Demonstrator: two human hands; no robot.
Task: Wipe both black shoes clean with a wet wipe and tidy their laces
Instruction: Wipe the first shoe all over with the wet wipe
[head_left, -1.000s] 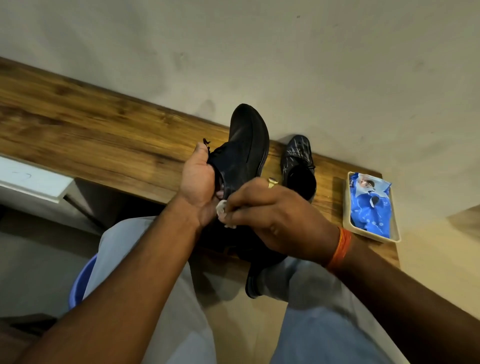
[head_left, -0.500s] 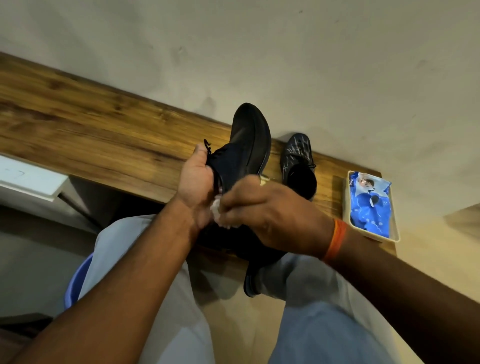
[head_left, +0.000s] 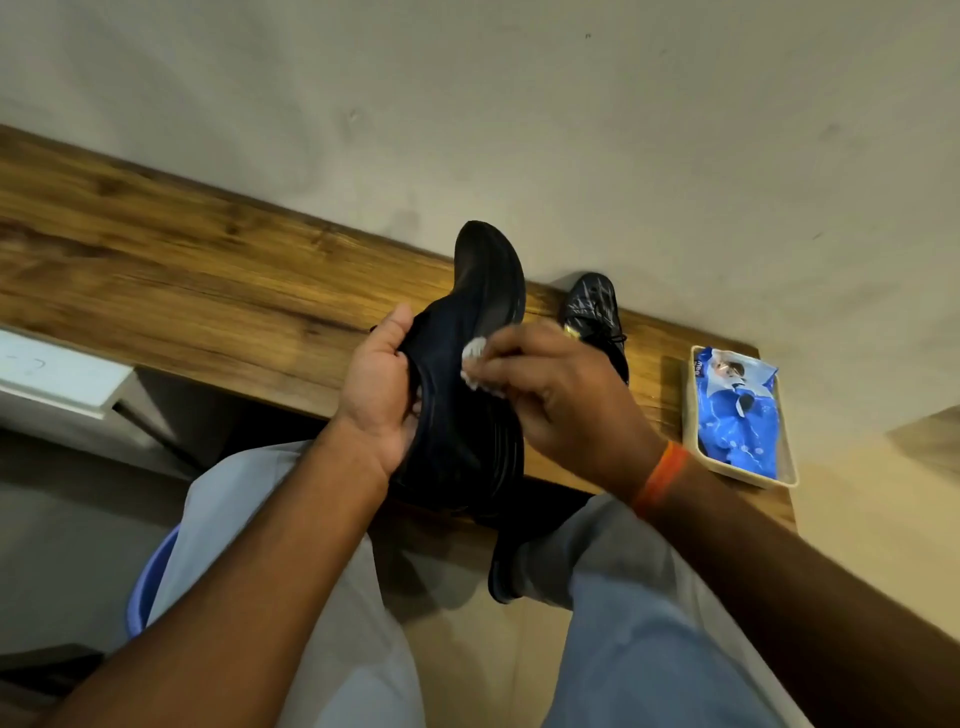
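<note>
Head view shows my left hand (head_left: 382, 395) gripping a black shoe (head_left: 467, 374) above the bench (head_left: 208, 291), right-hand fingers (head_left: 511, 364) pinching a wet wipe (head_left: 474, 358) against it.

Support: long brown wood-grain shelf (head_left: 208, 291) set against a pale wall.
Far right part: glossy black lace-up shoe (head_left: 597, 312) standing on the shelf near its back edge.
Right end: shallow cream rectangular tray (head_left: 691, 441) at the shelf's right edge, holding a blue wet-wipe packet (head_left: 737, 410).
</note>
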